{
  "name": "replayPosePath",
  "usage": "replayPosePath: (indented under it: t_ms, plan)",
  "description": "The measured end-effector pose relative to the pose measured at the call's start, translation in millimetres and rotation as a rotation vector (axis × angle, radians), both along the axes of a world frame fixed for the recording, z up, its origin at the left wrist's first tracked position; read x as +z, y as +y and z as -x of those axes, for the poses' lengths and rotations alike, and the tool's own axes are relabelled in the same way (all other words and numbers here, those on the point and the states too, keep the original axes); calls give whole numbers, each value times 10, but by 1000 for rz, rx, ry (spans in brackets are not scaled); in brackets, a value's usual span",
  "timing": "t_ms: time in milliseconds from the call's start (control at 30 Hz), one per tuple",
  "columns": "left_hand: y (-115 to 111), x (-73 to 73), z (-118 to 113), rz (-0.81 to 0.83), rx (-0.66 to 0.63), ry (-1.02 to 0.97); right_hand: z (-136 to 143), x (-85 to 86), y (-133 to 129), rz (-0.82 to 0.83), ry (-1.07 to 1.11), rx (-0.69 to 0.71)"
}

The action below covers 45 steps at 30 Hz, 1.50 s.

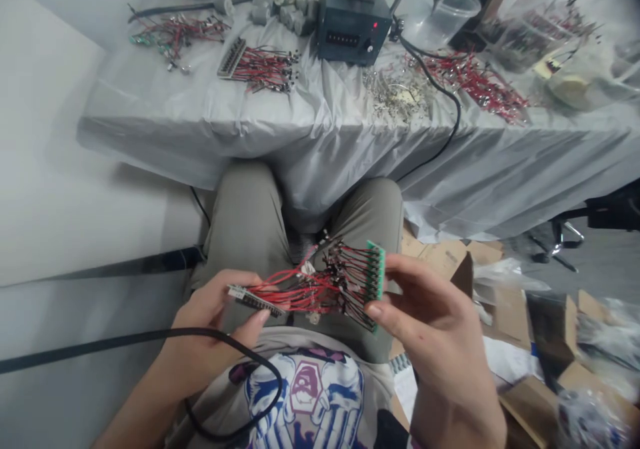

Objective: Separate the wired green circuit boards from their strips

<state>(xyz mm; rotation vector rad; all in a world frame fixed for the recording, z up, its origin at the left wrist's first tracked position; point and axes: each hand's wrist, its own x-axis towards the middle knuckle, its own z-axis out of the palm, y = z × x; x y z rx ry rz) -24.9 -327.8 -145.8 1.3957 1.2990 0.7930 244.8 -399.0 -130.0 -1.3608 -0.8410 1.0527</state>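
Above my lap, my left hand (220,322) pinches a narrow circuit board panel (257,300) that shows dark parts in a row. Many red wires run from it to the right. My right hand (430,322) grips a green circuit board panel (374,282) by its edge between thumb and fingers. Dark and red wires with small ends reach from it to the left. Both bundles of wires (320,282) meet and tangle between my hands, so I cannot tell which wire belongs to which panel.
On the covered table (170,109) lie another wired panel (233,58), loose red wires (480,86) and small metal bits (395,96). A dark box with a red light (353,26) stands behind. A black cable (150,336) crosses before my left forearm. Cardboard boxes (535,402) lie at the right.
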Motion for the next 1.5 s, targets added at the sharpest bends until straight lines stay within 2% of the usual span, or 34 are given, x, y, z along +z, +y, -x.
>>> replayPosePath:
  t_ms: [67,167,333,700,1067,1500]
  plan:
    - [27,-15,-18,5,36,-37,-28,-22,17,-16,33,34]
    - [51,-51,-31,24,90,-88,-79,-67,47,-71,60,-36]
    - [63,-72,-24,64,128,-145,-112,-109,104,-30,110,-81]
    - [110,-26,-121,127,127,-260,-124,-141,176,-38,145,-102]
    - [103,-58,-73,218,140,-426,-128,-267,199,-76,271,-141]
    - [92,4,-105,223,207,-471,-139,-305,230,-28,410,-107]
